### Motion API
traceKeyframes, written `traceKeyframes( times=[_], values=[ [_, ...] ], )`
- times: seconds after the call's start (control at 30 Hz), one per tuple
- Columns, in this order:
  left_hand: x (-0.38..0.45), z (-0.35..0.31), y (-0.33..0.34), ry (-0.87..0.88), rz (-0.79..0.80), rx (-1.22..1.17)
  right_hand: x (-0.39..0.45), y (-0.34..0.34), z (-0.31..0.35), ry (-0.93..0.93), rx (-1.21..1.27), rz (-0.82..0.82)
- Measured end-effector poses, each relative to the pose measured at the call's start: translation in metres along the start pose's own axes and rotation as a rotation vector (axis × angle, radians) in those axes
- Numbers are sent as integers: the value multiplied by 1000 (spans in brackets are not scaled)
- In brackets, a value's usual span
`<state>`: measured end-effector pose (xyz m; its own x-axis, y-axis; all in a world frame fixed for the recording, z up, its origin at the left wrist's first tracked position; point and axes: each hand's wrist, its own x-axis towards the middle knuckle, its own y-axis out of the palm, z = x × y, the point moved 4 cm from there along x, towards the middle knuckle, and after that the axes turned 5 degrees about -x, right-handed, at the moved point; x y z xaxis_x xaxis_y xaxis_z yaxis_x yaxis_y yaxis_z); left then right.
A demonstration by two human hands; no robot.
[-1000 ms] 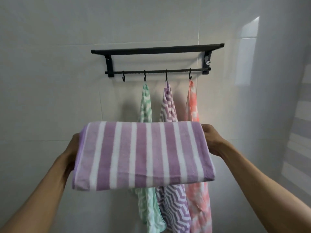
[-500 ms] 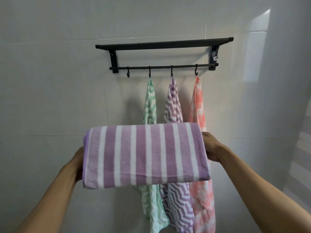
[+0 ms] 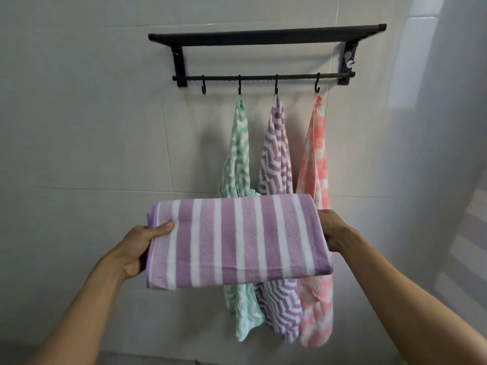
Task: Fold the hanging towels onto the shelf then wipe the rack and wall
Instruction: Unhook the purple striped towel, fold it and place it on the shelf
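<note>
Tiled wall (image 3: 92, 127) w/ black shelf (image 3: 266, 36) above: I'm gripping the folded striped towel (image 3: 237, 241) at both ends, left hand (image 3: 143, 248) & right hand (image 3: 333, 230) fingers pinching it, aiming to be lifting level, sliding flat.

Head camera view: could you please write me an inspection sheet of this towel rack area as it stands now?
Surface: black wall rack with a top shelf; the shelf top is seen edge-on, so what lies on it cannot be told.
Job's things: folded purple striped towel held level below the rack; green towel, purple zigzag towel and pink towel each hang from a hook; leftmost hook bare.
Clutter: nothing seen.
Grippers: left hand grips the striped towel's left end, thumb on top; right hand holds its right end.
Cables: nothing seen.
Surroundings: pale tiled wall; light patches at right.
</note>
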<state>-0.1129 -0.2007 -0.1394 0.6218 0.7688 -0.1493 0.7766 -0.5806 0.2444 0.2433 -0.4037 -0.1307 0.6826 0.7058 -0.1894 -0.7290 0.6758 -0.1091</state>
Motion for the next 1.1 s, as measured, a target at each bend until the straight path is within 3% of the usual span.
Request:
traceKeyframes(
  times=[0.1, 0.2, 0.3, 0.43, 0.67, 0.8, 0.93, 1.1],
  values=[
    [13, -4, -11, 78, -132, -15, -1, 18, -6, 91, 219, 229],
    [18, -5, -21, 105, -220, 30, 2, 37, -32, 138, 335, 325],
    [17, -8, -37, 119, -241, 74, -12, 58, -43, 145, 299, 428],
    [13, -22, -63, 159, -245, 135, -26, 91, -31, 41, 61, 561],
    [7, -52, -90, 320, -315, 204, -26, 125, -21, -1, -8, 237],
    [7, -66, -85, 260, -298, 162, -39, 137, 5, -218, -71, 44],
    [2, -67, -79, 141, -134, 85, -51, 125, 35, -410, -221, -113],
    [-1, -83, -65, 312, -201, 85, -73, 104, 77, -547, -406, -256]
  ],
)
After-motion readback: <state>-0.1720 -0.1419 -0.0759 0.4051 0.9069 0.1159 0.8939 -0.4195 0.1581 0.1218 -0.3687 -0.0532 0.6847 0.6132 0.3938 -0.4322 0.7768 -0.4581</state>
